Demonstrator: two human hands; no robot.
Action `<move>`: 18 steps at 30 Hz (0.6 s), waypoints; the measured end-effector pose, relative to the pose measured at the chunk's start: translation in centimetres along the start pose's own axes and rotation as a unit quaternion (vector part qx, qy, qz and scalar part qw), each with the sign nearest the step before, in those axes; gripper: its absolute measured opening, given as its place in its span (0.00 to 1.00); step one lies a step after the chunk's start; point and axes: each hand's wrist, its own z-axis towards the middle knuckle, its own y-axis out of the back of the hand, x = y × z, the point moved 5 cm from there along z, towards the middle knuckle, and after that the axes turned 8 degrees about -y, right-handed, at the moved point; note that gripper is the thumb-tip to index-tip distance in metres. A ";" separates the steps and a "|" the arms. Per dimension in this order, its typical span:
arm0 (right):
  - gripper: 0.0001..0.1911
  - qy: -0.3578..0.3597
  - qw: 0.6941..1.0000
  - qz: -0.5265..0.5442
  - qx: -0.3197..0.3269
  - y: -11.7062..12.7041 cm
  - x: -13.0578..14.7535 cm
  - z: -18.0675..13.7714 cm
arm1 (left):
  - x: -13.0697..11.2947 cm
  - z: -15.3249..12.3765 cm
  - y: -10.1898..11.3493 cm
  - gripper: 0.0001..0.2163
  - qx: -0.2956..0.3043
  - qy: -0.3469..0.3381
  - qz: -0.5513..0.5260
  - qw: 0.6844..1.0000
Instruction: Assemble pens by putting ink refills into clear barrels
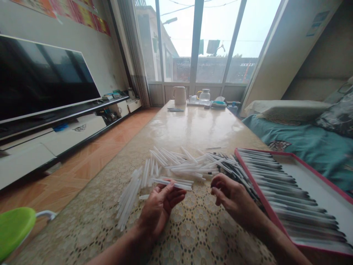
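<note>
My left hand (pixel 165 198) is closed around a few slim white pen barrels (pixel 179 184), the thumb pressing them from above. To its right, my right hand (pixel 228 191) has its fingers curled in a pinch. Something small and dark shows at its fingertips, too little to make out. Just beyond both hands lies a loose heap of white pen barrels (pixel 171 158), with more of them in a bundle (pixel 128 200) left of my left hand. Thin dark pen parts (pixel 234 167) are piled beyond my right hand, against the box.
A red-rimmed box (pixel 271 211) holding a row of pens with dark ends stands at the right. At the table's far end are a white kettle (pixel 179 96), a glass jug (pixel 204 96) and tissues (pixel 219 103). A green stool (pixel 16 230) stands at the left.
</note>
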 end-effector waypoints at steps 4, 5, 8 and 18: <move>0.05 0.011 0.983 0.184 -0.010 -2.8 1.4 -0.2 | 0.1 0.0 -0.1 0.08 0.013 -0.001 0.006 1.000; 0.05 0.012 0.977 0.214 -0.011 -3.3 1.5 -0.2 | 0.1 0.0 -0.1 0.08 0.017 0.000 0.005 1.000; 0.06 0.008 0.966 0.259 -0.007 -4.0 1.5 -0.3 | 0.1 -0.1 -0.4 0.07 0.029 0.001 0.004 1.000; 0.07 -0.003 0.954 0.299 0.005 -4.1 1.2 -0.2 | 0.6 -0.3 -0.5 0.08 0.041 0.003 0.020 0.999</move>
